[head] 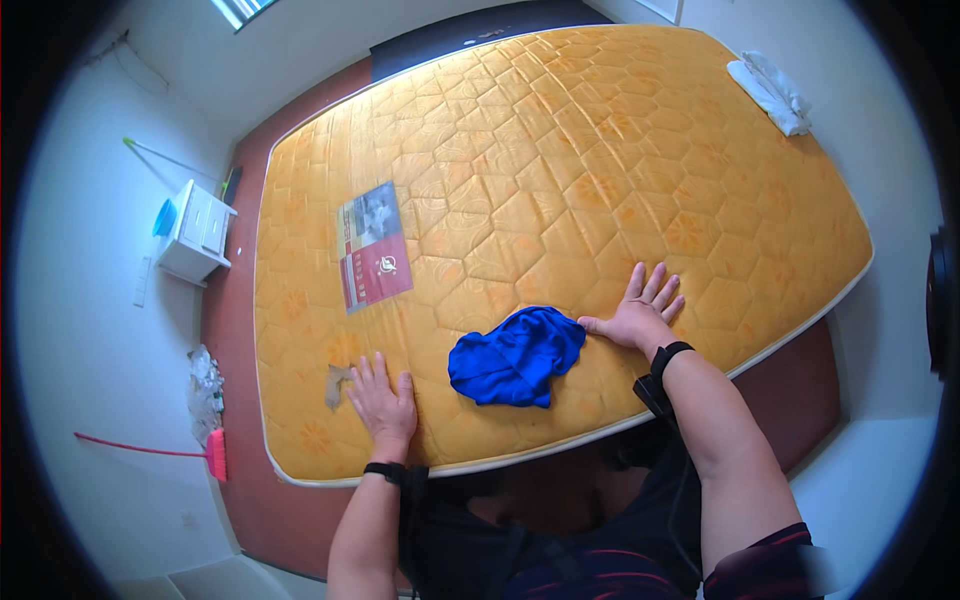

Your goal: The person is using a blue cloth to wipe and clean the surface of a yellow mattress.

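Note:
A crumpled blue cloth [517,358] lies near the front edge of a yellow quilted mattress [480,210]. To its left, my left hand [383,405] rests palm down on the mattress with the fingers apart, beside a torn brown patch [335,385]. My right hand [642,311] is spread on the mattress to the right of the cloth, its thumb tip at or very close to the cloth's edge. Neither hand holds anything. A printed label panel [375,247] is on the mattress surface beyond my left hand.
Folded white cloth [771,94] lies at the mattress's far right corner. Along the left wall are a white cabinet [196,232] with a blue basin [165,217] on its far side, clear plastic bags [204,390] and a pink broom [215,454]. Reddish floor [247,450] borders the mattress.

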`<state>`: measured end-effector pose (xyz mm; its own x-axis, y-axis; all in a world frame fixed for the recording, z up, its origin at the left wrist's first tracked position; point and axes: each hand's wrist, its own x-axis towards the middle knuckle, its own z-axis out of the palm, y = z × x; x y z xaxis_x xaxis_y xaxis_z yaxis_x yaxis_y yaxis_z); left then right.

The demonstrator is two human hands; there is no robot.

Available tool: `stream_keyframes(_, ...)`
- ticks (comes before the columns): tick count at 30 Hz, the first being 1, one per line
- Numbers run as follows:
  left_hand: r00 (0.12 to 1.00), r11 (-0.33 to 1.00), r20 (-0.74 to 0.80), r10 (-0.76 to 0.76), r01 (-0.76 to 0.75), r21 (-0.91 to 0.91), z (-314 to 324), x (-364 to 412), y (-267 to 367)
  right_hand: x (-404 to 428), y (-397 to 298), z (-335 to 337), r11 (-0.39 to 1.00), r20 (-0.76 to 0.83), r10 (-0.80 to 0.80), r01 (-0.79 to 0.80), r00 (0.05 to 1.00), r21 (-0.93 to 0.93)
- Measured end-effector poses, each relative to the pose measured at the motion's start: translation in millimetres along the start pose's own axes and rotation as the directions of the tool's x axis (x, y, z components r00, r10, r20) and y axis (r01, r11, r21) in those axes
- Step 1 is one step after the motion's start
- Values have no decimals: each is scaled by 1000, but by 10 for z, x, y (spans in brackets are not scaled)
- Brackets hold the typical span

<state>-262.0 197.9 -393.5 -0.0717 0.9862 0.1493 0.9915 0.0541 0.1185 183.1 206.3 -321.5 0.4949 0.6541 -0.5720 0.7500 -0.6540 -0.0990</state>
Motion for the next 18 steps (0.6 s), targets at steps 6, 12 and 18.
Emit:
stream_keyframes(6, 994, 999, -103, -48, 46, -26, 213, -36, 35, -3, 26, 122, 1000, -112, -17, 18, 994, 7)
stream_keyframes(12, 992, 999, -126, -21, 17, -30, 61, -31, 53, -394, -176, 737, 750, -627, -523, 661, 577, -18)
stream_keyframes(18, 989, 993, -135, -52, 38, -109, 114, -50, 83, -937, -794, 1286, 613, -371, -777, 747, 509, -259)
